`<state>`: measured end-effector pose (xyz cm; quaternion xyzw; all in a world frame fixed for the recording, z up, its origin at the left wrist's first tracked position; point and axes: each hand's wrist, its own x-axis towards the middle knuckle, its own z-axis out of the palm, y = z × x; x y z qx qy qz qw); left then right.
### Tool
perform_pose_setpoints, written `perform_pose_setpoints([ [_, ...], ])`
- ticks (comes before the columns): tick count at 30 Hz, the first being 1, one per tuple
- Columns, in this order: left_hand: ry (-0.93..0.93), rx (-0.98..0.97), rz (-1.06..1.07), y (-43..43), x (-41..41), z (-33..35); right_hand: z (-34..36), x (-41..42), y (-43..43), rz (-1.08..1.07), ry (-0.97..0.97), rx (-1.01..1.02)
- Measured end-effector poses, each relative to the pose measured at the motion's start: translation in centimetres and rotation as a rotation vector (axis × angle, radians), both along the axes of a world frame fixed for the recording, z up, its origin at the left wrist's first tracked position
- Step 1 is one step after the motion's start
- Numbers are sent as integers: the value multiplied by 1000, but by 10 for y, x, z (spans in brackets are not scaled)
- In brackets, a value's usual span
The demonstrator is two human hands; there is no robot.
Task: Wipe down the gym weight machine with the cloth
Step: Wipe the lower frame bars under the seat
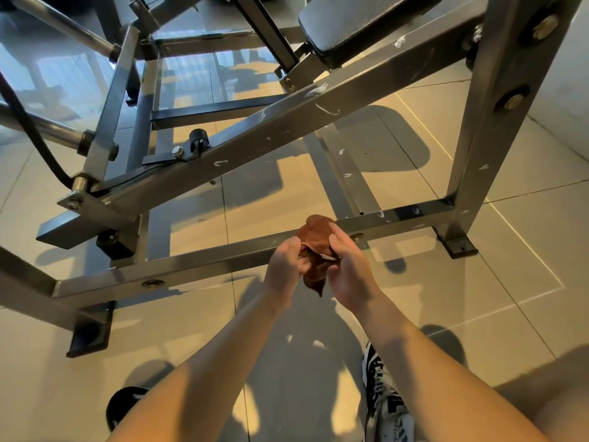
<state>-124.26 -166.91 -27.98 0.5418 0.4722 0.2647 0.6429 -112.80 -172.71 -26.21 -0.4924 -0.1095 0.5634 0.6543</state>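
A crumpled brown cloth [315,247] is bunched between both my hands, just above the lower horizontal bar [204,263] of the grey steel weight machine. My left hand [285,266] grips the cloth's left side with curled fingers. On the cloth's right side, my right hand [345,266] holds it with the thumb over the top. A corner of the cloth hangs down between my wrists. The sloping beam [287,122] above carries white smears and scratches. A black seat pad [366,23] sits at the top.
An upright post [497,100] with bolts rises at the right, on a black foot plate [457,245]. Another foot [90,336] stands on the tiled floor at the left. A black cable [28,135] curves at far left. My patterned shoe [385,403] is at the bottom.
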Motion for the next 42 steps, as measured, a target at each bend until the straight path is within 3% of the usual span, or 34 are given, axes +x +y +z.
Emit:
perform_pose_setpoints([
  [3, -29, -75, -42, -3, -4, 0, -2, -8, 0, 97, -108, 13],
  [8, 45, -99, -67, 4, -19, 0, -18, -20, 17, 98, -652, -142],
  [10, 229, 151, -76, 15, -32, -4, -25, -25, 27, 59, -840, -191],
  [13, 470, 538, 77, 38, -58, -20, -34, -31, 48, 28, -1114, -133],
  [17, 492, 620, -3, 47, -82, -44, -56, -50, 78, 376, -1443, 44],
  [19, 499, 645, -42, 43, -86, -53, -64, -57, 86, 441, -1569, 90],
  [23, 581, 679, -29, 45, -85, -61, -63, -33, 79, 334, -1725, 64],
  [26, 596, 720, -21, 43, -85, -62, -58, -3, 77, 205, -1694, -294],
  [28, 568, 690, 5, 43, -83, -62, -53, -13, 80, 210, -1681, -385],
  [31, 506, 640, 34, 43, -83, -60, -56, -61, 84, 317, -1657, -48],
  [34, 493, 669, 3, 44, -92, -59, -63, -74, 69, 395, -1616, 117],
  [39, 552, 692, -45, 39, -96, -58, -76, -23, 59, 217, -1683, -103],
  [42, 538, 648, -24, 33, -95, -55, -71, -50, 64, 223, -1661, -44],
])
